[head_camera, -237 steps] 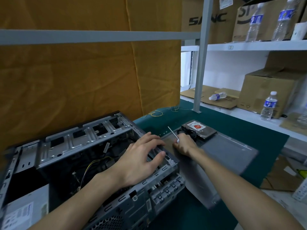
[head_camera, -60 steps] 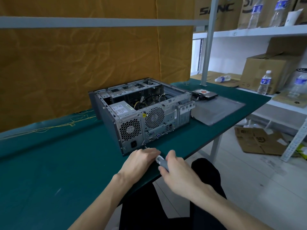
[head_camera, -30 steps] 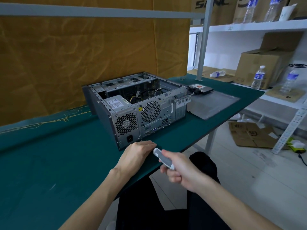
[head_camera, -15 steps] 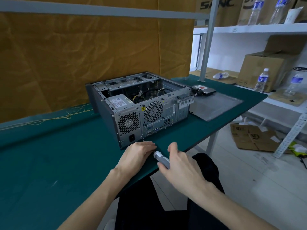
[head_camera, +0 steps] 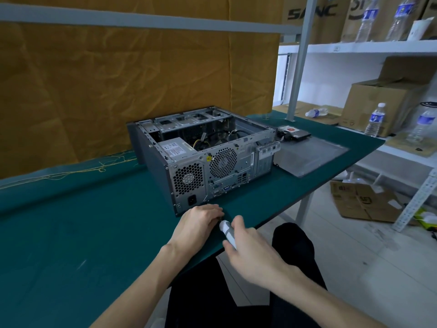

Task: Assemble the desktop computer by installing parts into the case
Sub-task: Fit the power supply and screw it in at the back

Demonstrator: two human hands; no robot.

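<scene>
I am gripping the screwdriver (head_camera: 227, 233) in my right hand (head_camera: 253, 254), left hand (head_camera: 199, 224) curled at its tip near the open case (head_camera: 203, 155) on the counter (head_camera: 71, 233), risking slipping off whatever tiny part I cannot see.

Bare metal, matt cloth, plain cardboard

The computer case (head_camera: 208, 157) is dull grey sheet metal with punched fan grilles; the side panel (head_camera: 312, 155) beside it looks like matt grey metal. The table cover (head_camera: 71, 233) is matt green cloth, the backdrop (head_camera: 118, 74) creased mustard fabric. The screwdriver (head_camera: 228, 234) handle looks like smooth plastic. The boxes (head_camera: 383, 102) are rough brown cardboard.
</scene>
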